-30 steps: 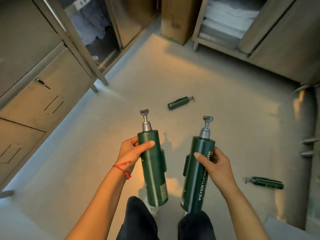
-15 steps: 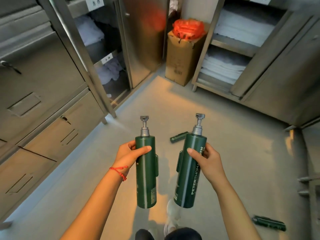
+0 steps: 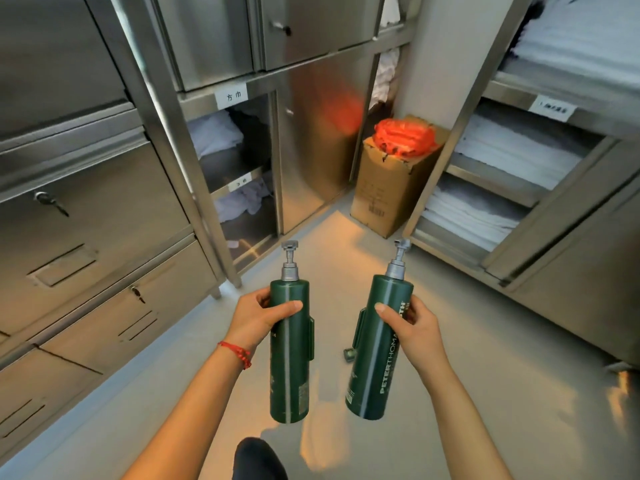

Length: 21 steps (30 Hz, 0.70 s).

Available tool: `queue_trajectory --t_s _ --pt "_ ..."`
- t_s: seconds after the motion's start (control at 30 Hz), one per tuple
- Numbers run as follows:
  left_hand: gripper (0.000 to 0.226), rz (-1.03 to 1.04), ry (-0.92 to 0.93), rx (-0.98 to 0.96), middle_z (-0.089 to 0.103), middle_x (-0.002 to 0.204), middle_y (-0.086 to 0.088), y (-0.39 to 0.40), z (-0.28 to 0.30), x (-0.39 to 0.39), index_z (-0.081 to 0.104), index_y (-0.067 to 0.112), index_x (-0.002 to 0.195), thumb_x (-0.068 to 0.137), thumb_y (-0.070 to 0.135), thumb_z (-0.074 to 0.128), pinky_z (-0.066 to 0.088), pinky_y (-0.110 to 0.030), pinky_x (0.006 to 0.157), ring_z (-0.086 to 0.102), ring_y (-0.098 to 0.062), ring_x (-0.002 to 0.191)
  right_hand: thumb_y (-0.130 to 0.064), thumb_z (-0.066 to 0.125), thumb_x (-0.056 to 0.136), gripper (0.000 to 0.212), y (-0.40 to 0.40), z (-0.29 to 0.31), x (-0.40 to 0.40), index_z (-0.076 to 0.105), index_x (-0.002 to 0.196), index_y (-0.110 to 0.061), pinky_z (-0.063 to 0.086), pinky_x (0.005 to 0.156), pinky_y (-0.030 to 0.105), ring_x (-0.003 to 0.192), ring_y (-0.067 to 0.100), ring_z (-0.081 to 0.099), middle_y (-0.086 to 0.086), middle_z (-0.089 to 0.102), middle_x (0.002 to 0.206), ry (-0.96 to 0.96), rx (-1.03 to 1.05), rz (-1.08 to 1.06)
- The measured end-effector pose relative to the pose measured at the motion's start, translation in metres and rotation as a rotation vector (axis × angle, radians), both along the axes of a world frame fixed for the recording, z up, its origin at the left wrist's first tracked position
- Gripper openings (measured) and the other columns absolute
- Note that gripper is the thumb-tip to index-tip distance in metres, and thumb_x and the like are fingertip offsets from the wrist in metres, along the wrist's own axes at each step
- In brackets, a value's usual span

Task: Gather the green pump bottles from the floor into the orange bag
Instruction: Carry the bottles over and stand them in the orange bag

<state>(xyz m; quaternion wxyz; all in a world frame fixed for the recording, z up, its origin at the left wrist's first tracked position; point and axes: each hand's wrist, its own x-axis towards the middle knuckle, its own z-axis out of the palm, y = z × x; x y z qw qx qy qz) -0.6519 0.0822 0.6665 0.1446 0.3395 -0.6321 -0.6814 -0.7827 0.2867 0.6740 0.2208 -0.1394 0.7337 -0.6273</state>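
Note:
I hold two green pump bottles upright in front of me. My left hand (image 3: 254,318) grips the upper body of the left bottle (image 3: 290,362). The right bottle (image 3: 377,358), with white lettering down its side, is gripped near its top by my right hand (image 3: 410,332). The orange bag (image 3: 404,137) sits in the open top of a cardboard box (image 3: 384,192) in the far corner. Between the two held bottles, the end of a third green bottle (image 3: 348,355) shows on the floor; the rest of it is hidden.
Steel cabinets with drawers (image 3: 86,237) line the left side. Open shelves with folded white linen stand at the back left (image 3: 228,161) and at the right (image 3: 502,188). Pale floor (image 3: 329,244) runs from me to the box. My knee (image 3: 258,459) shows at the bottom.
The view has tilted up and moved toward the far corner; the box with the orange bag looks larger and nearer. Both hands still grip their bottles. The bottle at the right floor edge has left view.

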Motion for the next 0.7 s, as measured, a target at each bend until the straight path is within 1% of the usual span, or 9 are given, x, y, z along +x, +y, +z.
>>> queue_trajectory --t_s 0.1,0.13,0.2,0.27,0.33,0.43,0.57,0.7 --pt "0.021 0.002 0.015 -0.003 0.072 0.067 0.013 -0.029 0.003 -0.021 0.064 0.026 0.078 0.069 0.012 0.076 0.048 -0.01 0.049 0.066 0.001 0.064 -0.02 0.072 0.076 0.023 -0.032 0.002 -0.024 0.059 0.093 -0.026 0.052 0.058 0.014 0.074 0.003 0.067 -0.001 0.068 0.09 0.014 0.004 0.015" --pt "0.021 0.001 0.022 -0.003 0.072 0.066 0.016 -0.041 0.003 -0.03 0.064 0.026 0.078 0.068 0.011 0.076 0.049 -0.01 0.049 0.066 0.0 0.064 -0.021 0.072 0.076 0.023 -0.044 0.003 -0.031 0.059 0.094 -0.026 0.052 0.059 0.015 0.075 0.005 0.067 -0.001 0.068 0.091 0.021 0.009 0.018" --pt "0.022 -0.004 0.028 -0.007 0.072 0.066 0.014 -0.067 0.006 -0.048 0.064 0.026 0.077 0.068 0.01 0.076 0.049 -0.011 0.05 0.067 0.0 0.064 -0.023 0.072 0.076 0.023 -0.07 0.002 -0.047 0.059 0.095 -0.027 0.052 0.06 0.016 0.077 0.006 0.067 -0.001 0.068 0.091 0.029 0.015 0.018" --pt "0.024 -0.014 0.046 -0.013 0.07 0.069 0.014 -0.097 0.007 -0.07 0.064 0.026 0.079 0.068 0.009 0.076 0.049 -0.009 0.049 0.066 0.002 0.064 -0.024 0.072 0.076 0.024 -0.099 0.001 -0.064 0.059 0.096 -0.026 0.051 0.058 0.014 0.077 0.005 0.067 -0.001 0.068 0.091 0.032 0.011 0.005" --pt "0.024 -0.033 0.065 -0.017 0.069 0.076 0.01 -0.129 0.01 -0.092 0.063 0.024 0.081 0.07 0.007 0.074 0.048 -0.009 0.049 0.065 0.003 0.063 -0.026 0.072 0.076 0.026 -0.13 0.001 -0.08 0.059 0.098 -0.025 0.051 0.058 0.014 0.077 0.005 0.067 -0.001 0.068 0.092 0.032 0.014 -0.021" --pt "0.023 -0.094 0.053 -0.051 0.067 0.083 0.005 -0.178 0.016 -0.122 0.062 0.025 0.082 0.07 0.01 0.075 0.048 -0.008 0.049 0.065 0.004 0.064 -0.026 0.071 0.076 0.026 -0.179 0.003 -0.104 0.059 0.099 -0.025 0.051 0.06 0.015 0.079 0.007 0.067 0.0 0.068 0.093 0.023 0.014 -0.054" --pt "0.023 -0.162 0.033 -0.041 0.067 0.083 0.004 -0.233 0.021 -0.161 0.062 0.025 0.081 0.069 0.011 0.076 0.048 -0.009 0.049 0.066 0.002 0.065 -0.027 0.071 0.076 0.027 -0.229 0.005 -0.129 0.058 0.1 -0.025 0.05 0.058 0.014 0.081 0.008 0.066 0.0 0.067 0.094 0.0 0.008 -0.101" --pt "0.023 -0.245 0.016 -0.055 0.066 0.084 0.003 -0.27 0.022 -0.205 0.062 0.025 0.082 0.07 0.01 0.075 0.047 -0.007 0.049 0.065 0.003 0.064 -0.026 0.071 0.076 0.027 -0.255 0.003 -0.154 0.058 0.1 -0.024 0.05 0.058 0.013 0.078 0.006 0.066 0.0 0.068 0.093 -0.015 0.03 -0.149"
